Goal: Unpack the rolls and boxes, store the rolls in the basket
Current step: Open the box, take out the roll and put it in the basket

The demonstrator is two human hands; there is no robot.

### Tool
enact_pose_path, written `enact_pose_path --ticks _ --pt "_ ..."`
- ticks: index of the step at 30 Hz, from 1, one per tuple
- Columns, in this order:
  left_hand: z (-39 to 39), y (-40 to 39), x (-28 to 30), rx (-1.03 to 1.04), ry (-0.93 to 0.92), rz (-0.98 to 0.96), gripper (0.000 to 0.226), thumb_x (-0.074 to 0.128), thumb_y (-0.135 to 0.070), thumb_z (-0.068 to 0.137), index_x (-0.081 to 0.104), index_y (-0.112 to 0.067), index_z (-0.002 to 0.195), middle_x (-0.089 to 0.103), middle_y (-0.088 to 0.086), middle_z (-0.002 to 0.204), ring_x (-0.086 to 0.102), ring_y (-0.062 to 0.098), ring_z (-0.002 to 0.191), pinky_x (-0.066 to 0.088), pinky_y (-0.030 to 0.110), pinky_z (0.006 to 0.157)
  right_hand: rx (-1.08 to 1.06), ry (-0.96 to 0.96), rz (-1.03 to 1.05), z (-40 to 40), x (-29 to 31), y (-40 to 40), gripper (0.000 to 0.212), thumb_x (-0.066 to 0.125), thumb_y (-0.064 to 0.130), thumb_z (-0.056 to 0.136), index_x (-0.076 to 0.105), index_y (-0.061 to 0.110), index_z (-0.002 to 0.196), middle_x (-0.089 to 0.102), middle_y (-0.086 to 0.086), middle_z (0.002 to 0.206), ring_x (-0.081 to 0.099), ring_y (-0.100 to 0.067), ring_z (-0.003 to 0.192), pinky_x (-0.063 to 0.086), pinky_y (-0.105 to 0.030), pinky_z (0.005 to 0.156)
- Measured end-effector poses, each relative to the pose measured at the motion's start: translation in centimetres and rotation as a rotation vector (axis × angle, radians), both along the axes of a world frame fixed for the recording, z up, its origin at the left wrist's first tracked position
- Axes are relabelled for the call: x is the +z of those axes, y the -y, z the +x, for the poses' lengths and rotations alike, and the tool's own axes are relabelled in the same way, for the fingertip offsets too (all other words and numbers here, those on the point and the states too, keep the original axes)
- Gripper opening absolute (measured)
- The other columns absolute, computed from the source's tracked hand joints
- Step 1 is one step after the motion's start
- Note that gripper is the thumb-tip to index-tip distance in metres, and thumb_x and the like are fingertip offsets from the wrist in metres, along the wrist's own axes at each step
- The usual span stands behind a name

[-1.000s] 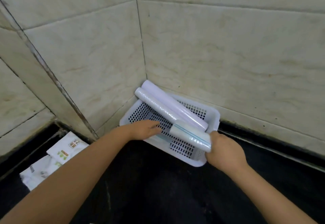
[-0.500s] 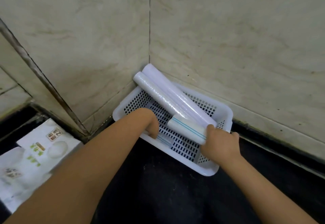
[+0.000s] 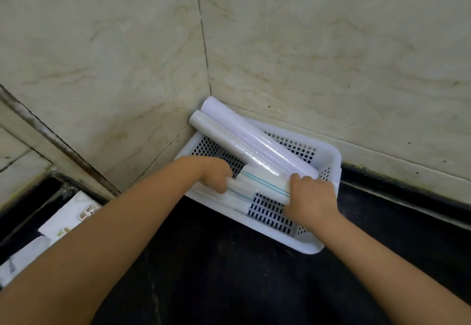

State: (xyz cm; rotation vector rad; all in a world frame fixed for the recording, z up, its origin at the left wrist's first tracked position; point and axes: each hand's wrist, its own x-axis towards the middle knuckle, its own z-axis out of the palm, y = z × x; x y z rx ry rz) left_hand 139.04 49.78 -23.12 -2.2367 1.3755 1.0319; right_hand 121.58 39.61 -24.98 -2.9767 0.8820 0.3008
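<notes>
A white perforated basket (image 3: pixel 331 161) stands in the wall corner on a black counter. Two long rolls lean out of it toward the corner: a lilac roll (image 3: pixel 254 133) and a clear shiny roll (image 3: pixel 224 136) beside it. A short white roll with thin blue lines (image 3: pixel 265 184) lies across the basket. My right hand (image 3: pixel 311 197) grips its right end. My left hand (image 3: pixel 216 174) reaches into the basket and closes on the left end of a white roll (image 3: pixel 233 184) lying low there; whether that is the same short roll is unclear.
White printed boxes (image 3: pixel 63 225) lie at the lower left of the counter, partly behind my left forearm. Marble-look wall tiles close in on two sides of the basket. Black counter (image 3: pixel 229 273) stretches toward me.
The view has moved closer to the basket. My left hand went from the basket's front rim down inside it. The short roll in my right hand has come lower, across the basket.
</notes>
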Motion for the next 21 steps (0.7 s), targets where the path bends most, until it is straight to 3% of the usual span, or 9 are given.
enact_pose_path --ticks 2,4,7,10,13,15,19,21 --pt "0.2 -1.1 0.4 -0.025 0.053 -0.099 0.032 0.047 -0.009 0.087 0.033 -0.02 0.06 0.038 -0.006 0.067 0.037 0.01 0.059 0.028 0.022 0.054 0.006 -0.004 0.006 0.9 -0.7 -0.6 0.04 0.059 0.034 0.081 0.044 0.012 0.11 0.059 -0.006 0.103 0.059 -0.024 0.093 0.034 -0.03 0.069" --pt "0.3 -2.2 0.8 -0.057 0.126 -0.192 0.037 0.046 -0.009 0.087 0.026 -0.023 0.058 0.037 -0.005 0.067 0.042 0.017 0.067 0.031 0.026 0.061 0.014 0.019 0.059 2.0 -1.7 -1.4 0.045 0.062 0.034 0.08 0.044 0.01 0.114 0.057 -0.01 0.111 0.056 -0.025 0.099 0.04 -0.032 0.071" --pt "0.2 -2.7 0.7 -0.098 0.254 -0.216 0.034 0.044 -0.008 0.087 0.028 -0.021 0.061 0.054 0.007 0.09 0.051 0.027 0.09 0.032 0.03 0.07 0.116 0.037 0.165 4.1 -3.3 -2.8 0.055 0.064 0.037 0.079 0.041 0.008 0.121 0.051 -0.015 0.122 0.051 -0.03 0.109 0.046 -0.038 0.085" --pt "-0.3 -2.6 0.1 -0.08 0.286 -0.152 0.008 0.042 -0.005 0.088 0.046 -0.01 0.092 0.052 0.015 0.118 0.046 0.029 0.109 0.034 0.033 0.076 0.132 0.041 0.374 5.8 -4.3 -3.3 0.073 0.066 0.037 0.079 0.03 0.009 0.135 0.042 -0.018 0.129 0.046 -0.031 0.116 0.042 -0.037 0.095" --pt "-0.7 -2.0 -0.8 -0.065 0.231 -0.12 0.026 0.039 -0.001 0.089 0.042 -0.003 0.115 0.046 0.016 0.127 0.038 0.029 0.117 0.037 0.035 0.087 0.074 0.029 0.728 5.6 -4.5 -2.2 0.079 0.07 0.023 0.077 0.025 0.006 0.139 0.038 -0.015 0.135 0.042 -0.029 0.122 0.04 -0.034 0.101" --pt "-1.1 -1.4 -1.4 -0.061 0.21 -0.098 0.032 0.038 0.003 0.089 0.039 -0.002 0.12 0.042 0.017 0.131 0.036 0.03 0.12 0.038 0.037 0.092 0.019 -0.003 0.926 5.0 -4.1 -1.3 0.071 0.069 0.009 0.076 0.031 0.007 0.136 0.049 -0.011 0.123 0.05 -0.024 0.114 0.044 -0.031 0.094" --pt "-1.6 -0.6 -2.5 -0.133 0.336 0.036 0.044 0.041 0.0 0.091 0.034 -0.004 0.134 0.034 0.016 0.143 0.028 0.03 0.133 0.03 0.045 0.108 0.062 -0.077 0.874 4.0 -3.1 -1.3 0.075 0.058 0.002 0.08 0.018 0.01 0.143 0.043 -0.002 0.111 0.045 -0.016 0.1 0.036 -0.024 0.081" --pt "-2.0 -0.3 -2.3 -0.182 0.41 0.087 0.047 0.042 -0.003 0.092 0.033 -0.007 0.138 0.033 0.014 0.145 0.027 0.029 0.135 0.025 0.048 0.112 0.09 -0.03 0.802 3.5 -2.5 -1.5 0.062 0.055 0.004 0.083 0.027 0.006 0.139 0.048 -0.003 0.115 0.046 -0.015 0.099 0.04 -0.026 0.083"
